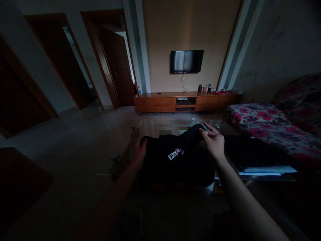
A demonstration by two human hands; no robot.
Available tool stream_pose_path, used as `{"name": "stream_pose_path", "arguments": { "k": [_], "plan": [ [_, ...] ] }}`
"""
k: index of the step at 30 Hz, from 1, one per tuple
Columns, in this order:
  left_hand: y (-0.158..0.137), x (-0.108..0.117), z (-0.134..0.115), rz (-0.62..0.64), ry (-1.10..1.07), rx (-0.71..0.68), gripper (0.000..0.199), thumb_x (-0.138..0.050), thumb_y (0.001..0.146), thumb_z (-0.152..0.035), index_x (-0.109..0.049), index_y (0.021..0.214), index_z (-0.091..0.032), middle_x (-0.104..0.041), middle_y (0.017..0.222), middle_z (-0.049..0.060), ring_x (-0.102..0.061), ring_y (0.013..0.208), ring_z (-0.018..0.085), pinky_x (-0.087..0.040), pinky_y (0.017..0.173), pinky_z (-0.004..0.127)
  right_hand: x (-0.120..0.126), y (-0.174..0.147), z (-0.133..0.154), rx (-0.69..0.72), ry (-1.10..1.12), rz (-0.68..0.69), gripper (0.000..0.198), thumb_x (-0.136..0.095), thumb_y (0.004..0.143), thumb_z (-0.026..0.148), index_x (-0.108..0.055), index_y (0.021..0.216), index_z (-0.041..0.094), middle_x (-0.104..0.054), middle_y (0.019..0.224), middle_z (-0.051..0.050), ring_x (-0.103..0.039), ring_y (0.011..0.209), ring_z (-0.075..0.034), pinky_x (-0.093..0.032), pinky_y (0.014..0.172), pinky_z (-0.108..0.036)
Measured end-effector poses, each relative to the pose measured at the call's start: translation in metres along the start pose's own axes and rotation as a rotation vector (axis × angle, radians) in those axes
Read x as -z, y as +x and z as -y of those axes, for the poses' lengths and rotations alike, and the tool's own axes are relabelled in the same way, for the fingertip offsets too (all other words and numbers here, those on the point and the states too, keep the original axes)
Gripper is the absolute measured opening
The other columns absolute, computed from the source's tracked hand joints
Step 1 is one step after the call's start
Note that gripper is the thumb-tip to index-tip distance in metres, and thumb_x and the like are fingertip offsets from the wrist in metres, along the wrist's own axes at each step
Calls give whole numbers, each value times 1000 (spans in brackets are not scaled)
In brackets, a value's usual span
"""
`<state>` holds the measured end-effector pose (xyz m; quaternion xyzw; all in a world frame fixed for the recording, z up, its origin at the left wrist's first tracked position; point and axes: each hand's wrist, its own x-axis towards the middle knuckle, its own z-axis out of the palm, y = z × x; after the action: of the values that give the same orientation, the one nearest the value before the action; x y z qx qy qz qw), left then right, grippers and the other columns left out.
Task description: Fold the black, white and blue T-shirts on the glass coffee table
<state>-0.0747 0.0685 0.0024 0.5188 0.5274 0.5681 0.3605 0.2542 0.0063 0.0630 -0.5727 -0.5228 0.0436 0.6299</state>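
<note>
Dim living room. Glass coffee table (163, 129), black garment (175, 157) spread across its near half, white printed patch (173, 155) facing up. Left hand (139, 152) clamped on garment's left edge, fingers curled over the fabric. Right hand (214, 142) pinching the raised far-right corner, fabric between thumb and fingertips (204, 131). Papers (265, 170) at table's right edge.
</note>
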Motion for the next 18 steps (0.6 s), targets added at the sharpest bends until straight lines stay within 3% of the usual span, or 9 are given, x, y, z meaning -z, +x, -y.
{"name": "stream_pose_path", "arguments": {
  "k": [5,8,12,15,18],
  "plan": [
    [-1,1,-7,-50,4,-22,34,-60,89,-46,-71,112,-23,-73,118,7,-63,117,28,-47,103,39,-2,-3,-20,-33,-40,105,39,-61,86,54,-65,60,24,-77,88,-7,-67,114,-29,-47,102,-39],
    [-2,1,-9,-52,41,-52,28,-60,88,-41,-72,107,-23,-73,115,7,-64,115,28,-46,103,39,-4,-6,-25,18,-139,301,38,-61,85,54,-65,60,25,-76,103,-7,-65,116,-27,-48,99,-34],
    [-5,0,-10,10,60,-48,27,-61,87,-40,-72,103,-22,-74,110,5,-65,112,27,-48,101,37,-9,-15,-34,-20,-190,678,42,-62,83,55,-57,56,22,-70,117,-8,-65,108,-23,-48,93,-30],
    [-6,-2,-8,57,51,-10,30,-62,85,-41,-72,105,-20,-74,111,7,-66,111,28,-49,99,38,-10,-24,-43,-102,-250,951,37,-74,74,55,-65,81,20,-70,113,-7,-65,100,-22,-50,86,-30],
    [-5,-3,-5,51,47,4,34,-63,84,-41,-72,107,-18,-75,112,9,-65,112,29,-49,99,40,-9,-31,-51,-159,-289,1158,68,-86,59,51,-64,116,20,-70,113,-6,-65,100,-22,-51,86,-30]
  ]
}}
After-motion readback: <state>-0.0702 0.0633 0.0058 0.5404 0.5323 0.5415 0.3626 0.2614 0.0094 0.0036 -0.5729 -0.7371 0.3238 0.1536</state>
